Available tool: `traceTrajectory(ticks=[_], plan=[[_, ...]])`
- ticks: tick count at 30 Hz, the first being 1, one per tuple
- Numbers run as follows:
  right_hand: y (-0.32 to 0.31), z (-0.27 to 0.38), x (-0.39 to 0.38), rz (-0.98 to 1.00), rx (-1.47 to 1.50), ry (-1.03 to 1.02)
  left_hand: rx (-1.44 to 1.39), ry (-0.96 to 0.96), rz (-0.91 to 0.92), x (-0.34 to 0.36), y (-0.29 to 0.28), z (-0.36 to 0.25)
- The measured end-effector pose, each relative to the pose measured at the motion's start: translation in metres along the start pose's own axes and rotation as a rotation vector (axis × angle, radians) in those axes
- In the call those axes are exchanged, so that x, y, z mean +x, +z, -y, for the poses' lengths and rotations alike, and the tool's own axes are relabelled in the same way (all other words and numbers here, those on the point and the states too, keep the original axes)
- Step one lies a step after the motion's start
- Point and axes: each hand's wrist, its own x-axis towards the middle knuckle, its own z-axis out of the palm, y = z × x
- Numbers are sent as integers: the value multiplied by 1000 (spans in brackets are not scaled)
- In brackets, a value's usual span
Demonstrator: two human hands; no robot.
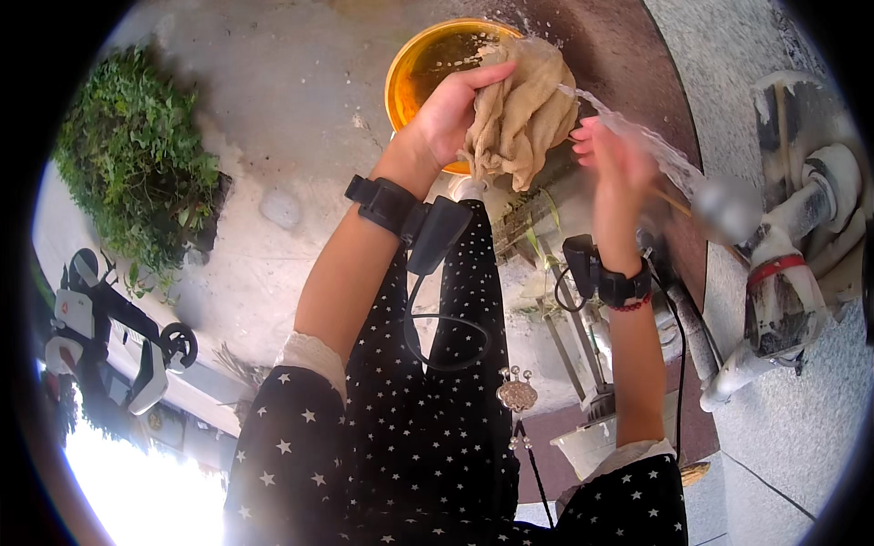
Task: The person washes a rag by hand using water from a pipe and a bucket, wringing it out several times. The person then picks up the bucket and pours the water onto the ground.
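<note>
A wet-looking tan cloth (523, 114) hangs crumpled over a round yellow basin (391, 89). My left hand (448, 114) grips its left side, thumb on top. From the right, a clear stream of water (642, 138) shoots across to the cloth, and drops splash at the basin. My right hand (621, 155) is beside the cloth's right edge, just under the stream. Its fingers are loosely bent and hold nothing I can see; part of that hand is blurred. The cloth covers the right part of the basin.
A blurred whitish spout (728, 209) and white pipes (787, 218) stand at the right. Long-handled tools (569, 355) lean near a white bucket (592, 446). To the left are a leafy green plant (137, 150) and a parked scooter (114, 332).
</note>
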Motion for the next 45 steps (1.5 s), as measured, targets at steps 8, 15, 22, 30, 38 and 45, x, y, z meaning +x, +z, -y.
traceTrajectory(ticks=[8,15,22,30,38,45], plan=[[22,2,47,307,981,392,56,-34,11,1,21,1],[26,-12,46,312,1215,292,1194,227,-286,7,21,-15],[15,-26,34,451,1570,274,917,332,-143,3,-18,-2],[28,-10,32,101,1176,281,350,413,-280,25,-2,26],[57,-13,12,33,594,-2,372,563,-560,21,35,16],[78,-9,22,-230,288,-264,590,374,-462,14,44,19]])
